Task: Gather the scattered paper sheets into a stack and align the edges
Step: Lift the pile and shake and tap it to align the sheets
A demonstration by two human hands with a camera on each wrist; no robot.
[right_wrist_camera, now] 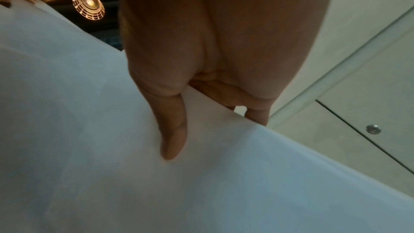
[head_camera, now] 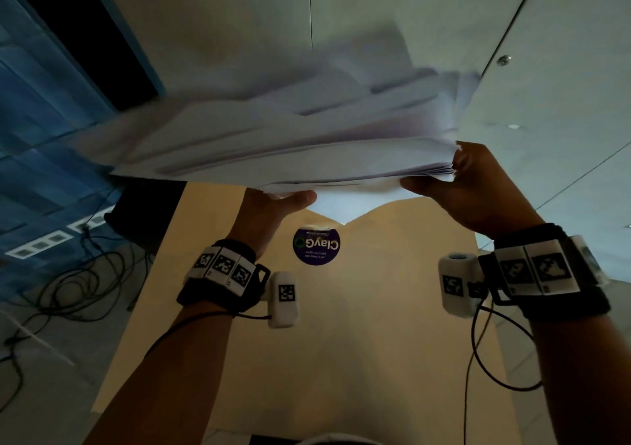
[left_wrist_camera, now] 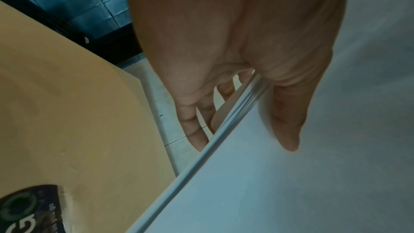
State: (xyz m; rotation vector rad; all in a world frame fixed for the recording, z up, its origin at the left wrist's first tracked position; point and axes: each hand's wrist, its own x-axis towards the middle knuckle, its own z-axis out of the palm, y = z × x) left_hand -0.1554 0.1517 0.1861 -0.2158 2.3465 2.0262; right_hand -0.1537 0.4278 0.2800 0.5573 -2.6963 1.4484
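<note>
A thick bundle of white paper sheets (head_camera: pixel 273 137) hangs in the air above the beige table (head_camera: pixel 341 342), fanned out and blurred at its far edge. My left hand (head_camera: pixel 273 205) pinches the near edge of the paper sheets (left_wrist_camera: pixel 291 183), thumb on top and fingers (left_wrist_camera: pixel 195 130) underneath. My right hand (head_camera: pixel 461 185) pinches the right near corner of the paper sheets (right_wrist_camera: pixel 112 166), thumb on the top sheet, fingers (right_wrist_camera: pixel 257 116) behind it. The sheets' edges are uneven.
A round dark sticker (head_camera: pixel 316 246) lies on the table below the stack. Cables (head_camera: pixel 68 291) trail over the floor at the left. White wall panels (head_camera: pixel 546 69) stand behind and to the right.
</note>
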